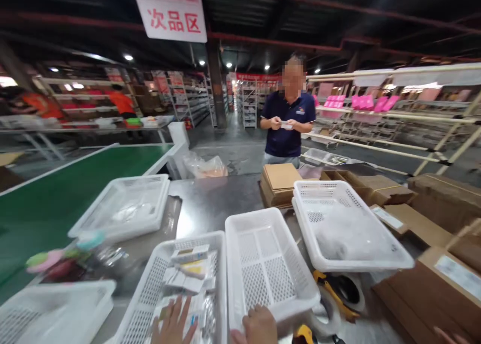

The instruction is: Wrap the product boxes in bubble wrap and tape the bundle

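Near the bottom edge, my left hand (175,321) lies with its fingers spread over the small packets and boxes (191,269) inside a white plastic basket (145,289). To its right, my right hand (258,326) has its fingers curled over the near rim of a second white basket (259,244), whose mesh floor is bare. The two baskets stand side by side, almost touching. Part of each hand is cut off by the frame.
White trays (355,229) with clear plastic bags stand at right, another tray (124,204) at back left. Tape dispensers (338,294), cardboard boxes (432,284) and a cardboard stack (280,184) lie right. A green conveyor (86,184) runs left. Beyond the table stands a person (288,113).
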The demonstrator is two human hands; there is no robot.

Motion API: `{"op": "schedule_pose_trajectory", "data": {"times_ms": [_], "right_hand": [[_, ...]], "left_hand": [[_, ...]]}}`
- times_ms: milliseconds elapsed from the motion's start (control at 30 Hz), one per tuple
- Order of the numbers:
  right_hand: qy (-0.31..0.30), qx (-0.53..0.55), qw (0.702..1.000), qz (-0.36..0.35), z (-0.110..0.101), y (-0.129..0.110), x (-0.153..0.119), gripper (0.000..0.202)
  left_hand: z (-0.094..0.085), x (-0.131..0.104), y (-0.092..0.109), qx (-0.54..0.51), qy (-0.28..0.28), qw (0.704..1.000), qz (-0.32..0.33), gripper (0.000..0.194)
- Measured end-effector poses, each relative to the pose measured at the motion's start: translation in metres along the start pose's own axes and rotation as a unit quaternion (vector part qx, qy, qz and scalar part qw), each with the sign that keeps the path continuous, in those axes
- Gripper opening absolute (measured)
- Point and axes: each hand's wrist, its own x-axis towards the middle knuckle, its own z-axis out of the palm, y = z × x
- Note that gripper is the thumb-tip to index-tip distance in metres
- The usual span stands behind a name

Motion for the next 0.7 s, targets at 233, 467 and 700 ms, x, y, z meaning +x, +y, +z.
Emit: {"op": "schedule_pose_trajectory", "data": {"times_ms": [233,467,700], "right_hand": [[0.043,-0.018,0.998,-0.028,-0.05,0.004,0.024,0.048],[0.068,-0.043,0.995,-0.054,-0.071,0.043,0.07,0.047],[0.272,0.062,0.952,-0.127,-0.054,-0.011,0.058,0.031]], "left_hand": [[-0.037,0.009,0.008,0.023,-0.116,0.993,0.009,0.063],[-0.066,-0.057,-0.035,0.048,0.022,0.984,-0.169,0.064],[-0.06,-0.081,-0.06,-0.106,-0.027,0.91,-0.399,0.069]]}}
